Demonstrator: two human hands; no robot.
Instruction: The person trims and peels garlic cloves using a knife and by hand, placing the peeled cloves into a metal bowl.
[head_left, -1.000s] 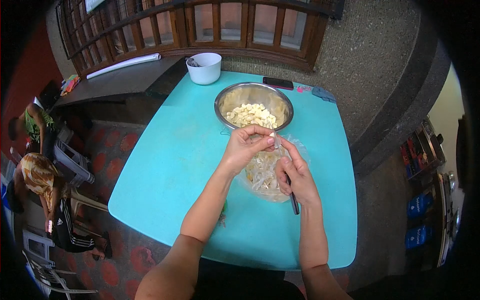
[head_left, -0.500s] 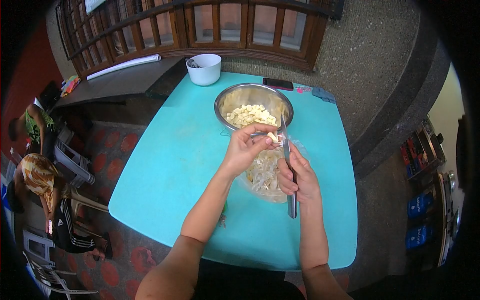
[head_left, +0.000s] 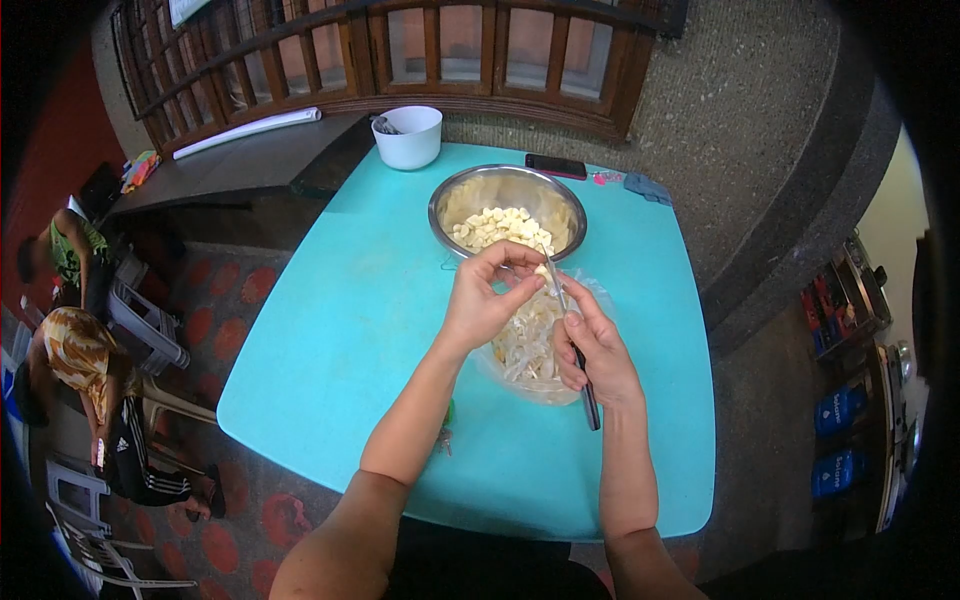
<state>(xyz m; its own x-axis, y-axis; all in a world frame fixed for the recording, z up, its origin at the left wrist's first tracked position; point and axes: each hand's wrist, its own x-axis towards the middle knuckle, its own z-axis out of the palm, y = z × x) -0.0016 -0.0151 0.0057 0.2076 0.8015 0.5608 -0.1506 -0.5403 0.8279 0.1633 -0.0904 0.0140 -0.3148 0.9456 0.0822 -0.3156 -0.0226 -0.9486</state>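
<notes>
My left hand (head_left: 490, 295) pinches a pale peeled garlic clove (head_left: 543, 271) between thumb and fingertips, just in front of the steel bowl. My right hand (head_left: 598, 345) is wrapped round the dark handle of a knife (head_left: 589, 400). Its narrow blade points away from me and meets the clove, or lies right beside it. Many peeled garlic cloves (head_left: 490, 228) lie in the steel bowl (head_left: 447, 192). Under both hands sits a clear plastic bag (head_left: 528, 350) full of whitish, papery skins, partly covered by my fingers.
On the turquoise table (head_left: 330, 330) stand a white bowl (head_left: 410, 145) with something dark inside, a phone (head_left: 556, 166) and a folded grey-blue cloth (head_left: 648, 189). A small green item (head_left: 447, 412) shows beside my left forearm. Two people (head_left: 85, 350) are at the left, near plastic chairs (head_left: 145, 320).
The knife blade has tilted leftward and come down onto or beside the clove, with my right hand turned slightly. My left hand keeps its pinch in nearly the same place.
</notes>
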